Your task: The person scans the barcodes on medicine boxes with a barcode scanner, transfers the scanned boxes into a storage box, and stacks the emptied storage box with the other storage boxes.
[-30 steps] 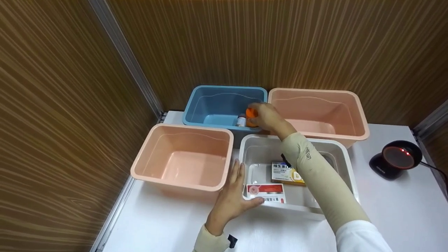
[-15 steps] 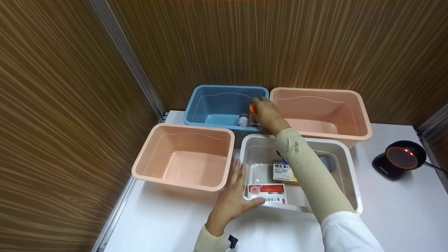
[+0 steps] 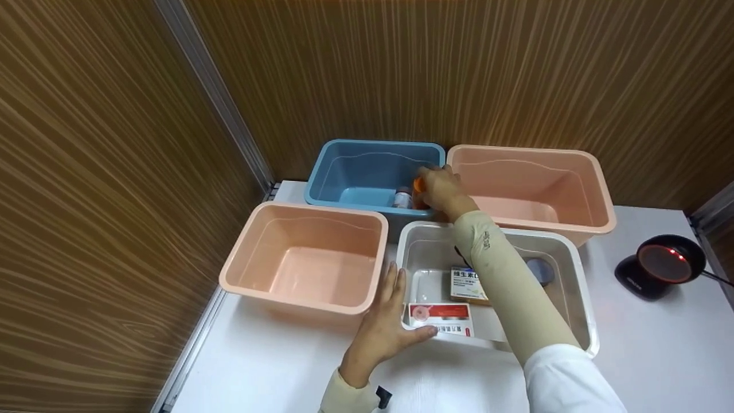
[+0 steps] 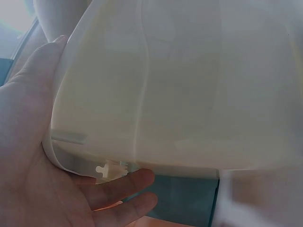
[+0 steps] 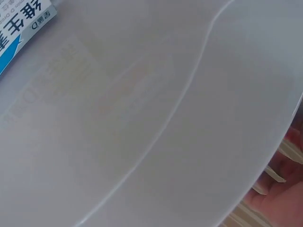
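Observation:
In the head view my right hand (image 3: 446, 190) reaches into the blue bin (image 3: 373, 209) and holds an orange bottle (image 3: 419, 195) near its right wall. Beside that bottle stands a small white bottle (image 3: 402, 201) with a dark cap. My left hand (image 3: 379, 326) lies against the near left corner of the white bin (image 3: 584, 298), fingers extended along the side and thumb over the front rim. Inside this bin are a red-and-white medicine box (image 3: 440, 319), a vitamin box (image 3: 467, 285) partly under my forearm, and a round grey-blue item (image 3: 540, 271). The right wrist view mostly shows the white bin's wall.
A pink bin (image 3: 304, 310) stands at the left, close to my left hand. Another pink bin (image 3: 602, 195) adjoins the blue bin at the back right. On the right side sits a black scanner (image 3: 659, 267) with red lights and a cable. A wood-patterned wall (image 3: 401, 74) rises behind.
My right hand raised the orange bottle slightly, then lowered it back down inside the blue bin. The left hand has kept its place at the white bin's corner.

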A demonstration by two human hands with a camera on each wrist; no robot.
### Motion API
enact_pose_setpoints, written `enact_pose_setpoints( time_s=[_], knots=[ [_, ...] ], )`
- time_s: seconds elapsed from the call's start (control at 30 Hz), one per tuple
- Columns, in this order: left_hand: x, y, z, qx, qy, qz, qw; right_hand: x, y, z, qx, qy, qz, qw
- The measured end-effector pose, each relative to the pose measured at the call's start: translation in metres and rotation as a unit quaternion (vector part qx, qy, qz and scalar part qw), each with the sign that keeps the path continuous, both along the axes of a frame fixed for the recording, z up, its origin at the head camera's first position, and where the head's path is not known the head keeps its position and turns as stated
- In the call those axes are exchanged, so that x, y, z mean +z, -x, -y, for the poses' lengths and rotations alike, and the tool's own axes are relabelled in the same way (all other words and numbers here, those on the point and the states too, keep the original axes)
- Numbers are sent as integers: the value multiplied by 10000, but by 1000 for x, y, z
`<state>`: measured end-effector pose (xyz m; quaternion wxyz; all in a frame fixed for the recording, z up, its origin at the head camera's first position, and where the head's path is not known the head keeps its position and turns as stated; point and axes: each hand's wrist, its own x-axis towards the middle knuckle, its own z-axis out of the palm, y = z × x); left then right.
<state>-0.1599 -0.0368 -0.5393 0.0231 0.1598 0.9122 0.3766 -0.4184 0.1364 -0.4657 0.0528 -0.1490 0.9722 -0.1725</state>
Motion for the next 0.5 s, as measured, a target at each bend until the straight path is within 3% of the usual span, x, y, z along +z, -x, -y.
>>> enact_pose_setpoints(
  time_s=[0.27, 0.5],
  knots=[
    [-1, 4, 2, 36, -67, 103, 9999, 7, -3, -5, -55, 394, 84, 9992],
    [-4, 12, 2, -25, -49, -21, 10000, 18, -11, -16, 96, 666, 62, 9977]
  ],
)
